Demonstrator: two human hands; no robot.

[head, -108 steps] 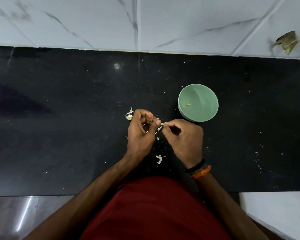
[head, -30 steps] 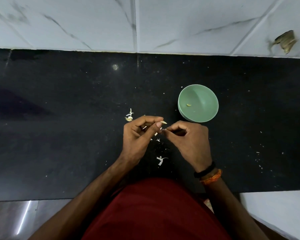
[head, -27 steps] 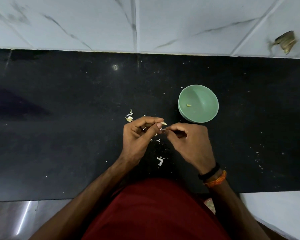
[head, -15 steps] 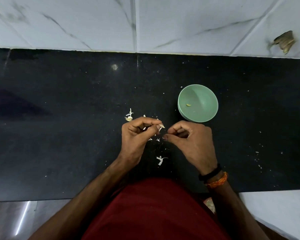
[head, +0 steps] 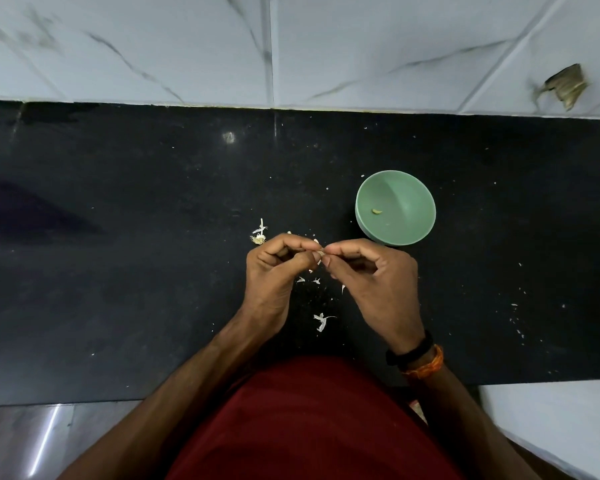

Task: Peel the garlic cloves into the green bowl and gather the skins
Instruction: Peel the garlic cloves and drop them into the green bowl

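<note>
My left hand [head: 278,271] and my right hand [head: 371,278] meet fingertip to fingertip over the black counter [head: 118,237]. Between them they pinch a small pale garlic clove [head: 321,253], mostly hidden by the fingers. The green bowl [head: 413,195] stands just beyond my right hand and holds one small peeled clove [head: 377,211]. White garlic skins lie scattered on the counter: a root tuft with skin [head: 258,235] left of my left hand, small flakes [head: 309,279] under the hands, a larger curl [head: 321,321] nearer my body.
A white marble-tiled wall [head: 291,46] rises behind the counter, with a brown patch [head: 565,86] at the right. Fine white specks dot the counter to the right [head: 516,320]. My red garment [head: 309,420] fills the lower middle of the view.
My right hand's fingertips, briefly apart from the left half a second ago, are back on the clove. A few more skin flakes lie under the hands. The bowl has not moved.
</note>
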